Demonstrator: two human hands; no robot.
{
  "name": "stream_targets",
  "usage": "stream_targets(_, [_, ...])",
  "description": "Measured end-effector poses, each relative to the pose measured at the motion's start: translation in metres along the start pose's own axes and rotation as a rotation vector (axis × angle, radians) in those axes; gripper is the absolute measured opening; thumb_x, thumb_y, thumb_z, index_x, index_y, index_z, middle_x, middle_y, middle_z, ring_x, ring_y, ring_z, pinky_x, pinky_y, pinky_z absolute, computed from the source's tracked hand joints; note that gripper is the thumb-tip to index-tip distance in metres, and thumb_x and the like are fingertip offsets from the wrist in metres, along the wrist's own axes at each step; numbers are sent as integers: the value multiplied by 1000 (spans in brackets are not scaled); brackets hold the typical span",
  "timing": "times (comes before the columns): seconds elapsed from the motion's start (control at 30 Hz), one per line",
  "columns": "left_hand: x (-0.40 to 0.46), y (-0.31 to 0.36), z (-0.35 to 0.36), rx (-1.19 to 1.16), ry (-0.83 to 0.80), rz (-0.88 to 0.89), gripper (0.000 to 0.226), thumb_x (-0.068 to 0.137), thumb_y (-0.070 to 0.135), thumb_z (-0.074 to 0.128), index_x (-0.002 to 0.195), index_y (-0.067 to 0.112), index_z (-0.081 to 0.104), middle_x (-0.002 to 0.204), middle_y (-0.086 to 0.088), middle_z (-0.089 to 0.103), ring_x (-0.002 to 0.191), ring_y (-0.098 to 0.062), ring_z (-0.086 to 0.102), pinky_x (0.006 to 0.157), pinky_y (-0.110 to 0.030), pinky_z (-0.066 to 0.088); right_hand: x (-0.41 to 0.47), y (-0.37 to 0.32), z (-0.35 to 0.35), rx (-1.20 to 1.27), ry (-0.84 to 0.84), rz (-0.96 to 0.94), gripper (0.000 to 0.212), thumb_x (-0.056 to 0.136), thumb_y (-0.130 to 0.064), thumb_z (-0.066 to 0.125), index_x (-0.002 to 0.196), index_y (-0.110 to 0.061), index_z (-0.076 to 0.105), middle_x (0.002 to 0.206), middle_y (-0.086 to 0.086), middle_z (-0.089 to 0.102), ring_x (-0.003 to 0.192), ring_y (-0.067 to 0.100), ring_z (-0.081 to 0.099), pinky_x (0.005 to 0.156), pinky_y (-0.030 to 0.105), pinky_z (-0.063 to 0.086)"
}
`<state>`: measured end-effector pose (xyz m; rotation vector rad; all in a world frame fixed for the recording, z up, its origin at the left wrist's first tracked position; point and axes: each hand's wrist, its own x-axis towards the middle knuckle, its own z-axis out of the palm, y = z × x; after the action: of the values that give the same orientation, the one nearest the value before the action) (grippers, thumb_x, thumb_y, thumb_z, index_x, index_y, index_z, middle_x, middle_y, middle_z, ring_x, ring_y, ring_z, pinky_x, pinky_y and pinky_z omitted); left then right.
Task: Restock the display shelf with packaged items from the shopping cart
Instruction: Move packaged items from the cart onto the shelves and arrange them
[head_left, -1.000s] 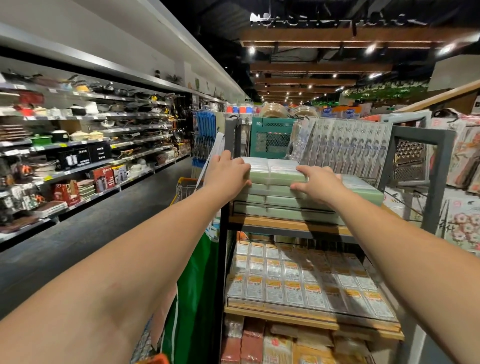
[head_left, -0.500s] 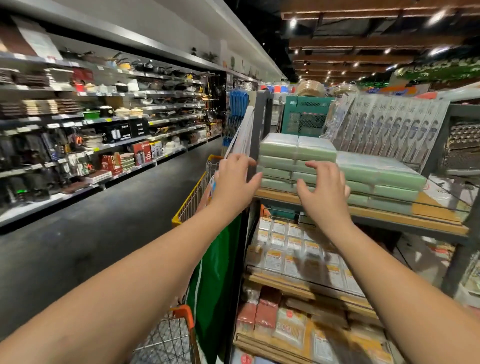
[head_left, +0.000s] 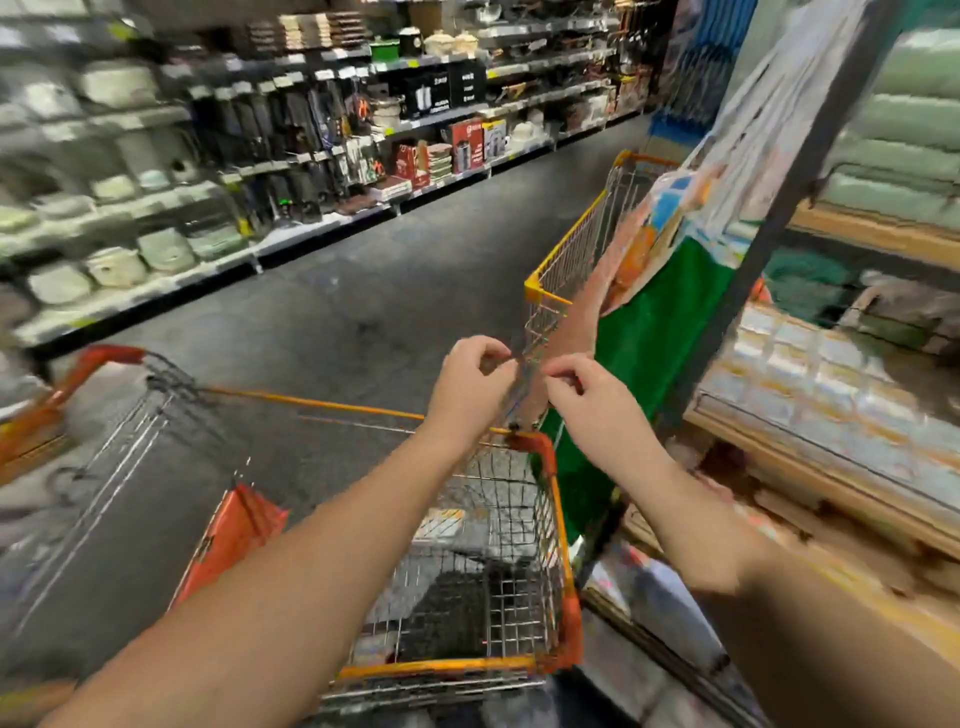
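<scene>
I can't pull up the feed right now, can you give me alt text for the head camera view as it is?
Both hands, left hand and right hand, hover with loosely curled fingers, holding nothing, above the far rim of an orange wire shopping cart. The display shelf of packaged items stands to the right; a second cart sits farther along the dark aisle. The image is motion-blurred.

the cart (head_left: 519, 582) is bare metal wire with glossy orange plastic trim on its rim. the shelf (head_left: 878, 239) boards look like matt wood on a dark metal post (head_left: 769, 228). the packs (head_left: 810, 374) wear shiny clear film. the floor (head_left: 337, 291) is dark, faintly glossy.
</scene>
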<state>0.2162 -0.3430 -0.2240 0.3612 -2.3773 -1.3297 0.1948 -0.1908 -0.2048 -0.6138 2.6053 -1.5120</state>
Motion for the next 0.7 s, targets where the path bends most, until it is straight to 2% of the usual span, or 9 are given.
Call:
stream_targets(0.13, [-8, -99, -39, -22, 4, -266, 14, 89, 13, 62, 102, 8, 65, 101, -3, 61, 90, -14, 54, 71, -20, 35, 11, 19, 103, 81, -213, 227, 12, 91, -27, 53, 92, -27, 64, 86, -3, 70, 69, 10, 58, 64, 26, 45])
stream_targets(0.23, [-14, -165, -64, -61, -10, -458, 16, 90, 14, 63, 106, 9, 63, 96, 1, 60, 89, -15, 55, 74, -25, 39, 16, 43, 175, 115, -331, 371, 13, 90, -28, 53, 84, -23, 63, 84, 0, 70, 72, 15, 61, 66, 33, 46])
stream_targets(0.3, [-13, -213, -84, -75, -19, -588, 15, 91, 17, 62, 105, 10, 63, 93, 1, 61, 86, -17, 56, 73, -29, 45, 21, 57, 219, 111, -392, 461, 14, 94, -29, 55, 87, -22, 64, 85, 0, 71, 74, 16, 62, 66, 30, 45])
stream_targets(0.4, [-15, -297, -114, -55, -60, -779, 14, 89, 19, 62, 96, 6, 64, 78, -3, 58, 66, -17, 51, 55, -23, 40, 27, 83, 289, 119, -491, 609, 18, 99, -26, 52, 96, -15, 66, 87, 5, 69, 71, 14, 59, 52, 18, 42])
stream_targets(0.5, [-22, -381, -128, -33, -49, -953, 16, 73, 26, 57, 82, 14, 61, 69, -7, 51, 67, -19, 48, 61, -33, 35, 25, 115, 349, 106, -582, 796, 23, 100, -26, 48, 100, -10, 64, 77, 5, 63, 62, 13, 52, 47, 20, 35])
stream_targets(0.6, [-29, -438, -137, -136, -17, -1157, 11, 88, 19, 60, 98, 14, 60, 84, -9, 55, 79, -23, 54, 69, -33, 46, 22, 149, 404, 153, -621, 971, 16, 98, -18, 48, 91, -10, 59, 66, 3, 54, 52, 11, 44, 44, 19, 29])
stream_targets(0.63, [-32, -443, -137, -171, -13, -1195, 8, 92, 19, 59, 97, 13, 59, 83, -8, 56, 75, -23, 55, 66, -29, 47, 19, 154, 410, 131, -618, 993, 17, 98, -18, 48, 87, -11, 58, 67, 4, 54, 51, 11, 44, 43, 17, 29])
stream_targets(0.7, [-39, -476, -132, -311, 89, -1301, 3, 94, 17, 57, 92, 15, 58, 77, -5, 55, 63, -16, 50, 53, -22, 39, 17, 175, 439, 88, -622, 1018, 18, 96, -20, 50, 82, -14, 58, 70, 5, 57, 54, 12, 48, 43, 16, 32])
